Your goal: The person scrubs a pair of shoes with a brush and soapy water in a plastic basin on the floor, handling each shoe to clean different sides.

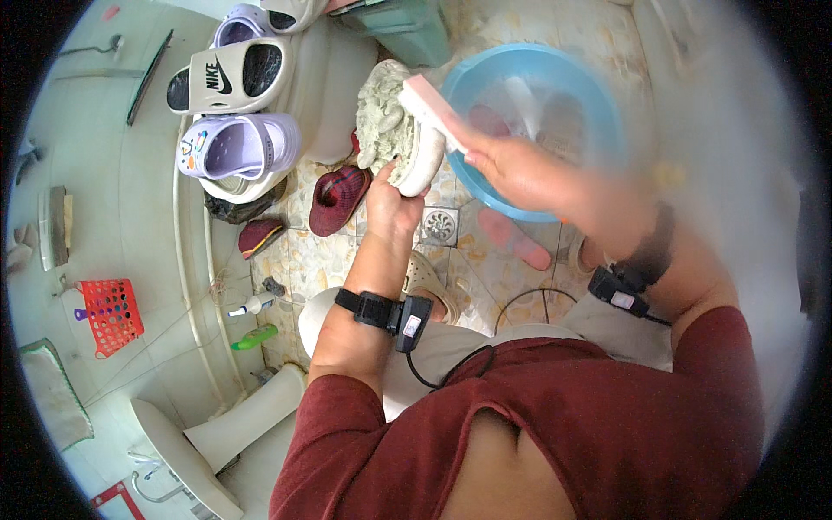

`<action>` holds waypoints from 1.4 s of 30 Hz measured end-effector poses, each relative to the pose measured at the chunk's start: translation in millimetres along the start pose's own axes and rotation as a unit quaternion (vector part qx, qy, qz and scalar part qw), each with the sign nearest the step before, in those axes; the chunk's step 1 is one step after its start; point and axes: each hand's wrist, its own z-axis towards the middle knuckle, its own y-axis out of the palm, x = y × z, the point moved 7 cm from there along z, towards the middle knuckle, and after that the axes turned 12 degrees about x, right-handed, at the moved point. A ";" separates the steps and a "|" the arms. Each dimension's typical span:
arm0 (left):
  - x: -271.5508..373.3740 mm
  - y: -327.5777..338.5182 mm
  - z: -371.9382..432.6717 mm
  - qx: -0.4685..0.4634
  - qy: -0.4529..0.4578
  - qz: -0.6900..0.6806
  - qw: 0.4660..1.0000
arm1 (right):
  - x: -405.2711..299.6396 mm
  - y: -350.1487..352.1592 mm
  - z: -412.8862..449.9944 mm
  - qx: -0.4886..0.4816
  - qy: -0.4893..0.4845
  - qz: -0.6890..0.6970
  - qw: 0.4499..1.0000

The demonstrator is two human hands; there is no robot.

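Observation:
My left hand (pixel 393 205) grips the heel end of a shoe (pixel 383 120) with a pale green, bumpy upper and a thick white sole. The shoe is tilted, its sole turned towards the right. In my right hand (pixel 513 169) is a pink scrubbing brush (pixel 432 107), its white bristles against the sole's side. Just beyond that hand stands a light blue basin (pixel 458 75). Within it lie a reddish insole (pixel 489 121) and a blurred greyish shoe (pixel 562 130), partly hidden by my forearm. A pink insole (pixel 513 237) rests on the tiled floor below the basin.
Maroon knitted slippers (pixel 339 198) lie left of a floor drain (pixel 441 226). A rack at upper left holds a Nike slide (pixel 227 75) and a lilac clog (pixel 237 146). A green bin (pixel 413 29) stands behind, and a pedestal washbasin (pixel 244 416) is at lower left.

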 end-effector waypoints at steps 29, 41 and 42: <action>-36.3 6.7 -25.3 -0.255 -0.168 -0.043 0.951 | 35.1 -37.6 27.7 0.091 -0.054 -0.052 0.993; -14.8 4.9 -20.3 -0.115 -0.116 -0.047 0.986 | -4.9 -16.8 -31.6 -0.069 0.025 0.061 0.995; -15.5 3.0 -22.9 -0.110 -0.106 -0.017 0.988 | -2.8 -18.9 -27.6 -0.048 0.011 0.057 0.997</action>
